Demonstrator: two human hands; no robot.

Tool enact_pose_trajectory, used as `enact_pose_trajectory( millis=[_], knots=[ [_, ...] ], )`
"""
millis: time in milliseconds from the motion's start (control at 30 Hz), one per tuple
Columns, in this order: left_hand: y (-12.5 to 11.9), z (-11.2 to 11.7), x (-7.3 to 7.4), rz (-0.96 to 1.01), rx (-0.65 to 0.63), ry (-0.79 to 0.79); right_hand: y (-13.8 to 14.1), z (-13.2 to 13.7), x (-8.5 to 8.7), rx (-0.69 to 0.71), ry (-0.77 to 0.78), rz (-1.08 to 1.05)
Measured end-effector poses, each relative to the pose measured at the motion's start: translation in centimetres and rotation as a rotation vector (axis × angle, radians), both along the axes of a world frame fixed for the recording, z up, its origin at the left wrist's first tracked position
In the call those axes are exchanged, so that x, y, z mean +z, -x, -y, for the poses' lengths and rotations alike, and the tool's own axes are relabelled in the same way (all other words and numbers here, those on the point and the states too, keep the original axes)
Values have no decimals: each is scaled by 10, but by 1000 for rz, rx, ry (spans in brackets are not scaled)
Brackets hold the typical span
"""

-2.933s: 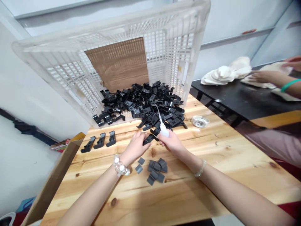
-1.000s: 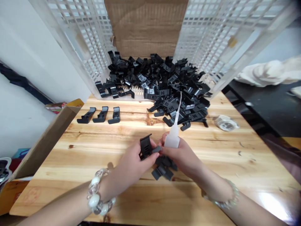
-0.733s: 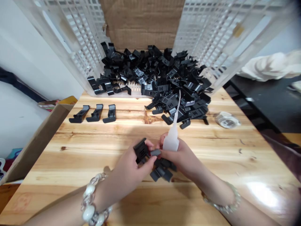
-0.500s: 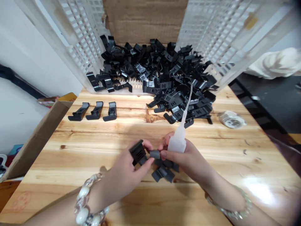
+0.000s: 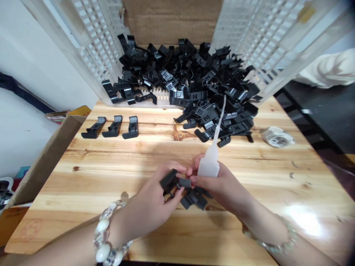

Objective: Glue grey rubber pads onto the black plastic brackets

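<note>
My left hand (image 5: 155, 201) is closed around a black plastic clip (image 5: 168, 180) held over the wooden table (image 5: 97, 166). My right hand (image 5: 219, 184) grips a small white squeeze bottle (image 5: 209, 166) with a long thin nozzle pointing up. Its fingertips also pinch a small grey pad (image 5: 184, 182) against the clip. A little pile of grey pads (image 5: 194, 198) lies on the table just under both hands. Three black clips (image 5: 113, 127) stand in a row at the far left.
A white lattice crate (image 5: 91, 48) lies tipped on its side at the back, lined with cardboard, spilling a heap of black clips (image 5: 194, 88) onto the table. A roll of tape (image 5: 277, 136) sits at the right. A cardboard box edge (image 5: 41, 166) runs along the left.
Both hands have drawn back from the heap toward me, with the clip lifted off the table. The right fingers picked up a grey pad and brought it against the clip, which has tilted flatter.
</note>
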State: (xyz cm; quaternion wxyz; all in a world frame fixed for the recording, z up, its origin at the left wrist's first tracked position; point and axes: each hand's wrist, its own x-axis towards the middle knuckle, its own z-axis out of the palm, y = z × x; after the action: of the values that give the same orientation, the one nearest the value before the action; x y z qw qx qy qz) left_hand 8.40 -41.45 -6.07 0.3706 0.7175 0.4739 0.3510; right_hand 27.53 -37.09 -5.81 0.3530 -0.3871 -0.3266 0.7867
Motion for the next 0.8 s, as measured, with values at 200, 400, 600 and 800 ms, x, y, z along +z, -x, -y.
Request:
enact_pose_trajectory(
  millis=[200,400,600,800],
  knots=[
    [-2,-1,-1,73,1,52,2,2,1,6,-35,-45],
    [-1,2,-5,165,27,223,-1,3,-3,-2,-76,-35],
    [-3,3,-7,218,60,306,-1,2,-1,1,-123,14],
    [-4,3,0,304,40,251,-2,3,-1,11,-143,42]
  ],
)
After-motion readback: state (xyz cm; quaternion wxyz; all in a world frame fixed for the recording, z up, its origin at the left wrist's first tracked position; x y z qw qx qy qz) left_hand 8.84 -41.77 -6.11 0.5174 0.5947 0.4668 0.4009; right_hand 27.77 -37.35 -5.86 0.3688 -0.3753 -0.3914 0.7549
